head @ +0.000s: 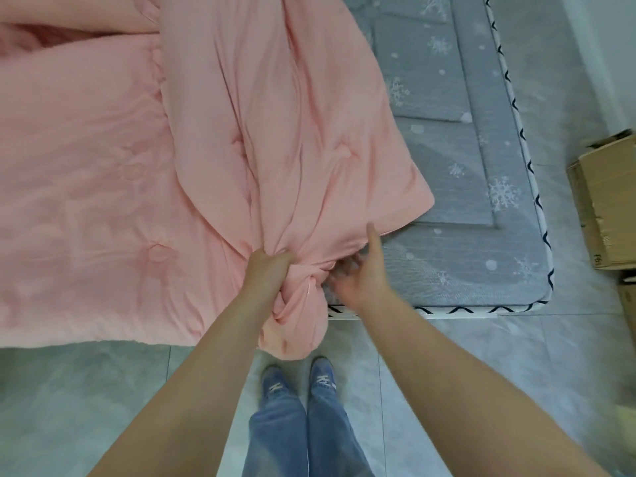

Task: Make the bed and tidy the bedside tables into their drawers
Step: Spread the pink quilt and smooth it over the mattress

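Left hand (266, 266) fists a bunched pink quilted duvet (275, 149); right hand (361, 273), thumb raised, blurred fingers seemingly loose at its edge.

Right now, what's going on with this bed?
A person stands at the foot of the bed, working on the pink quilted comforter. The left hand grips a bunched, twisted corner of it that hangs over the bed's edge. The right hand reaches under the comforter's edge, thumb up; its fingers are blurred. The grey snowflake-patterned mattress lies uncovered on the right. Brown cardboard boxes sit on the floor beside it.
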A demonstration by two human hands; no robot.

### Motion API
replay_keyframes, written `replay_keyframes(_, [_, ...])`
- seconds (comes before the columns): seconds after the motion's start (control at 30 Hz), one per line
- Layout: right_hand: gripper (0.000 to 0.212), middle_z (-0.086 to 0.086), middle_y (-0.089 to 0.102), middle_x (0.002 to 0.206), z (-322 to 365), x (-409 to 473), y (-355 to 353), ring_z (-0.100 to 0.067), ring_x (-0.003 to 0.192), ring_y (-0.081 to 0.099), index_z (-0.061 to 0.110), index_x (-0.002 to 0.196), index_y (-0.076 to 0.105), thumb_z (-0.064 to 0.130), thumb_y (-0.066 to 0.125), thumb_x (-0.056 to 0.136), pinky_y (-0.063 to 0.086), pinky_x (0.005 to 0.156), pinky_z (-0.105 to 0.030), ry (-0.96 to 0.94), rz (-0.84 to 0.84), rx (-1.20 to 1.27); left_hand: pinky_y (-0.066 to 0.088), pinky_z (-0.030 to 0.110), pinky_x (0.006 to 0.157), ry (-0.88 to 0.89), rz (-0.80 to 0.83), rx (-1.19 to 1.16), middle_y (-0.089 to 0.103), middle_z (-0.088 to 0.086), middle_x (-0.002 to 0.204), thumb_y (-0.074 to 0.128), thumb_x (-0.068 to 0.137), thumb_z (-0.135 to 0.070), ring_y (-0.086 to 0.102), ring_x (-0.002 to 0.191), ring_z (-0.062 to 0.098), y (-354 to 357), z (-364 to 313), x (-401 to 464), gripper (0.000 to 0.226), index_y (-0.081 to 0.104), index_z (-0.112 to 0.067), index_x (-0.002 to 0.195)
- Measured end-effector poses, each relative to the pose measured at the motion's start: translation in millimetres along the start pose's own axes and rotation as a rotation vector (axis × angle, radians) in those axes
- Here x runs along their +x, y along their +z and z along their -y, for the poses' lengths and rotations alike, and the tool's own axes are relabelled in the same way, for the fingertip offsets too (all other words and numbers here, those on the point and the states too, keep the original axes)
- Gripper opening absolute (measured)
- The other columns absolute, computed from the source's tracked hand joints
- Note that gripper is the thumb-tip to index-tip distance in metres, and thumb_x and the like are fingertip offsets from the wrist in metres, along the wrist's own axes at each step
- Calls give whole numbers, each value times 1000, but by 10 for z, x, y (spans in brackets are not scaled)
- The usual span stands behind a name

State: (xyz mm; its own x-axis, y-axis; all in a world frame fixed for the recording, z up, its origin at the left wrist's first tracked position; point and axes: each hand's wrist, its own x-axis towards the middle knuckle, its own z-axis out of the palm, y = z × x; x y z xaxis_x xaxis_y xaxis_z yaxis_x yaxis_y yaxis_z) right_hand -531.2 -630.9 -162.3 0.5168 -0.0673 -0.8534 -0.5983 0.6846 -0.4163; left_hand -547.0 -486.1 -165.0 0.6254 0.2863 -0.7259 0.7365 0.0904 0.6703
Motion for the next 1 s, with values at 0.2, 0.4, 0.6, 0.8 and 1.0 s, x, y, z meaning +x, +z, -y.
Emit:
replay_keyframes(0.2, [44,-6,65,107,331,22,213,-24,88,61,13,113,59,3,57,70,53,77,-35,-160,-183,-114,45,30,83,102,-50,352,58,10,118,68,78,-26,57,106,30,-35,101,-169,61,47,-5,131])
replay_keyframes(0.4, [65,-16,70,111,-61,-497,50,-36,103,66,9,115,61,2,58,51,54,86,-60,-256,-70,-168,-1,51,120,844,-98,978,-16,8,161,64,52,-47,-15,148,32,-7,166,-577,121,1,-35,154])
replay_keyframes(0.6, [52,-10,72,112,-233,-683,-347,-24,103,68,11,115,63,16,76,65,55,93,-42,-184,21,-565,5,63,116,978,-17,1252,24,3,159,61,66,-43,-1,146,46,-145,307,-565,55,60,-35,121])
replay_keyframes(0.8, [56,2,72,103,-224,-681,-433,-13,95,68,15,103,63,45,81,60,56,88,-36,-254,78,-891,34,41,108,806,-177,836,65,-5,118,35,86,-35,38,136,28,-50,400,-628,42,73,-20,94])
replay_keyframes(1.0, [34,19,51,51,-417,-644,-566,3,54,43,17,63,47,13,74,82,36,56,-12,-338,275,-1097,47,37,91,287,21,584,60,3,122,54,77,-65,58,112,28,244,186,-489,70,49,-20,130])
